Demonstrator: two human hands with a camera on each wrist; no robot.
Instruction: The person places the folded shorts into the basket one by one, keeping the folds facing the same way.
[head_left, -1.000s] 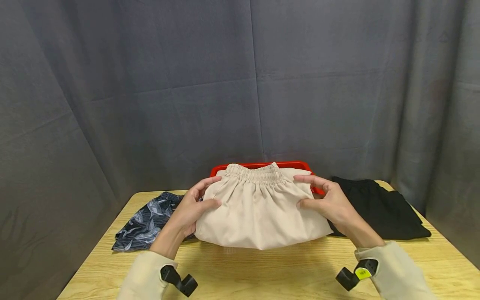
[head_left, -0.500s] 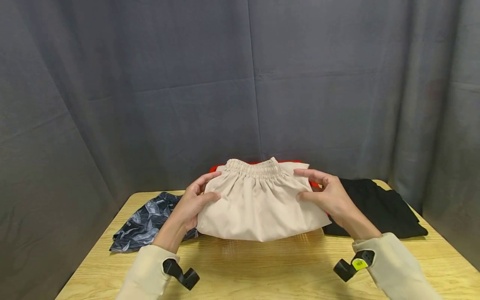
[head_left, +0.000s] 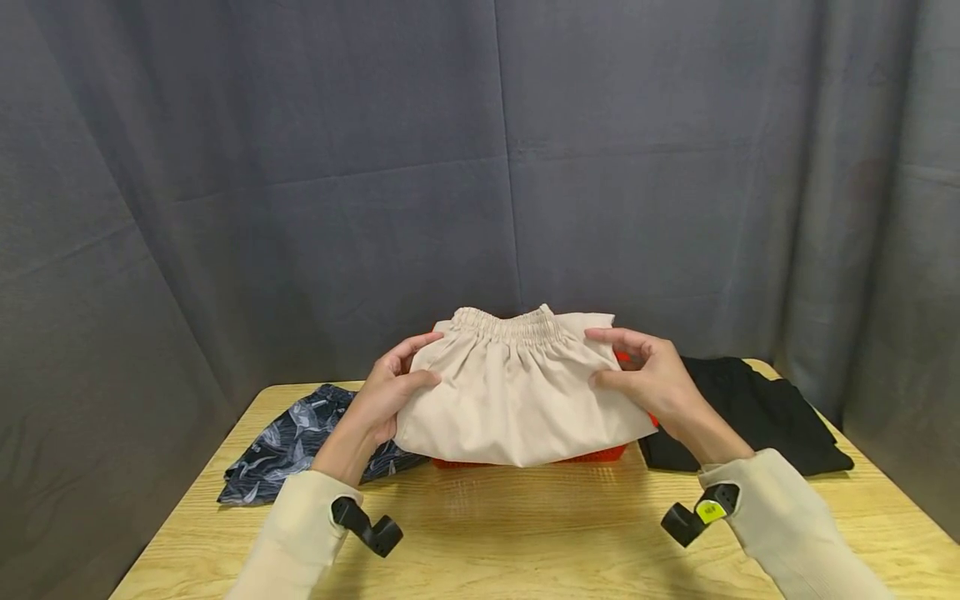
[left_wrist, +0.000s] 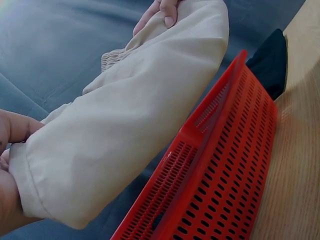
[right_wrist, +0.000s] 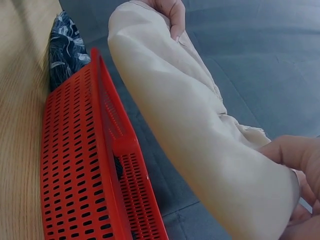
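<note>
Beige shorts (head_left: 517, 392), folded, elastic waistband at the top, held in the air over a red basket (head_left: 600, 455). Left hand (head_left: 386, 400) grips the shorts' left edge: thumb on the near face, fingers (head_left: 411, 346) curled round behind. Right hand (head_left: 651, 377) grips the right edge the same way, thumb in front, fingers wrapped over the top corner. Both hands clenched on the cloth, one at each side, the fold hanging between them.

Left wrist view: shorts (left_wrist: 125, 135) hang clear above the basket's slotted wall (left_wrist: 220, 165), not touching it; the right hand's fingertips (left_wrist: 162, 10) pinch the far end. Right wrist view: same from the other side, shorts (right_wrist: 200, 140) above the basket rim (right_wrist: 112, 130), the left hand (right_wrist: 170, 11) at the far end.

Basket stands on a pale wood worktop (head_left: 525, 542), mostly hidden behind the shorts in the head view; only its lower front strip shows. Patterned dark cloth (head_left: 300, 446) lies on the worktop left of the basket, just beside it. Black cloth (head_left: 757, 417) lies to the right, close to the basket. Grey curtain (head_left: 300, 167) hangs behind. Cream sleeves on both forearms, a black camera mount at each wrist.
</note>
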